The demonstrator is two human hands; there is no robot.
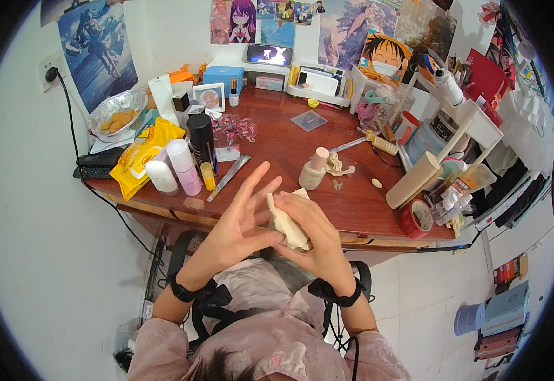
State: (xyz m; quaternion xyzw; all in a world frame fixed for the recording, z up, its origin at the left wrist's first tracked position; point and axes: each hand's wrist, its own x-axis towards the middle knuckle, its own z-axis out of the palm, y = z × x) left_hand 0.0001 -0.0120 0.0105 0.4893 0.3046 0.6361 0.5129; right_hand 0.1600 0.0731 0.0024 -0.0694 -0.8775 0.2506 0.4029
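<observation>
My right hand [317, 236] is closed round a folded cream tissue [286, 227] above the desk's front edge. Beside it, my left hand [231, 233] has its fingers spread and raised. The left thumb comes up to the tissue's lower end; whether it presses on it I cannot tell. Just beyond the hands, a beige pump-type bottle with a pinkish cap [314, 169] stands upright on the desk. A crumpled cream tissue [339, 165] lies to its right. Left of the hands, a flat metallic strip [229, 178] rests on the desk.
The reddish-brown desk [270, 136] holds a yellow wipes pack [145, 159], a pink bottle [183, 167] and a black spray can [201, 138] at left. At right stand a beige cylinder [413, 180], a red tape roll [415, 219] and a white rack [458, 120]. A lit phone [269, 55] sits at back.
</observation>
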